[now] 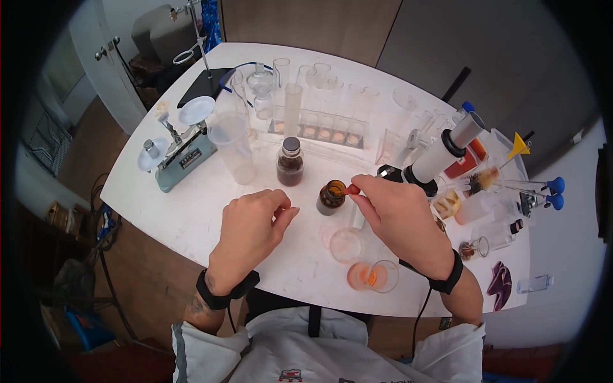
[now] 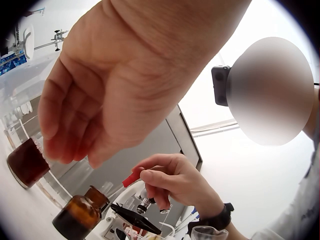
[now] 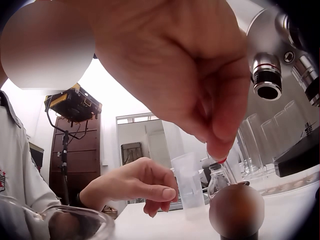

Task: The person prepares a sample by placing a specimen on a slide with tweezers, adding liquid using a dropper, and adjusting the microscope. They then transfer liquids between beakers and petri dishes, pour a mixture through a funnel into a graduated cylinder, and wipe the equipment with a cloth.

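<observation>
One red bulb (image 1: 352, 189) in tight right fingers (image 1: 366, 184)

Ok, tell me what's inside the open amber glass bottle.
The amber glass bottle shows dark contents low down; the tinted glass masks their true colour, and anything sunk in them is hidden.

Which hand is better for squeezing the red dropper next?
Probably the right hand. Its fingers already pinch the red dropper, close to the mouth of the brown bottle. The left hand is farther from the dropper and looks free.
</observation>
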Demonstrator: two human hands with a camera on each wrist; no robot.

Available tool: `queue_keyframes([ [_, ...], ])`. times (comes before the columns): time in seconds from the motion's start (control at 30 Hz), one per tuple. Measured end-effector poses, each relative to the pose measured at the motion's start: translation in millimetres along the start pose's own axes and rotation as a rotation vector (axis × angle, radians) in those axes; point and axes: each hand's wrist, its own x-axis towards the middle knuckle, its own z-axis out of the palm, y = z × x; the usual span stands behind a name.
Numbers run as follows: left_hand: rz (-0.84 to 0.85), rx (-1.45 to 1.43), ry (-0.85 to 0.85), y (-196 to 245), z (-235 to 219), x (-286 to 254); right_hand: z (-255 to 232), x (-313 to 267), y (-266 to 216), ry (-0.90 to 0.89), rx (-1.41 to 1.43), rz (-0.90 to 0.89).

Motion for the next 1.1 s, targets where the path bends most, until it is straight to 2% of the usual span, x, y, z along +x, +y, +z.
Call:
queue_keyframes([
  [0.17, -0.010, 0.016, -0.007, -3, 0, -1, 6, 10, 1, -0.154, -0.079, -0.023],
  [0.47, -0.052, -0.001, -0.042, 2, 0, -4, 8, 12, 0, -0.225, -0.145, 0.041],
  [0.57, -0.061, -0.008, -0.066, 5, 0, -6, -2, 4, -5, -0.172, -0.067, 0.063],
  [0.6, -0.061, -0.015, -0.068, 5, 1, -7, -6, -3, -7, -0.122, -0.009, 0.121],
  [0.7, -0.064, -0.016, -0.072, 6, -1, -7, -35, -26, -9, -0.024, 0.240, 0.113],
  [0.8, -0.067, -0.018, -0.072, 6, 0, -8, -62, -61, 1, -0.155, 0.419, 0.233],
  [0.9, -0.055, -0.010, -0.085, 5, 3, -6, -60, -92, 19, -0.291, 0.498, 0.205],
  [0.93, -0.050, -0.007, -0.093, 6, 5, -5, -56, -100, 21, -0.424, 0.574, 0.253],
  [1.03, -0.055, -0.020, -0.110, 11, 10, 0, -33, -117, 16, -0.417, 0.692, 0.260],
  [1.07, -0.057, -0.027, -0.115, 12, 11, 1, -30, -119, 12, -0.469, 0.713, 0.340],
  [1.1, -0.055, -0.033, -0.122, 14, 13, 1, -24, -120, 10, -0.422, 0.718, 0.337],
])
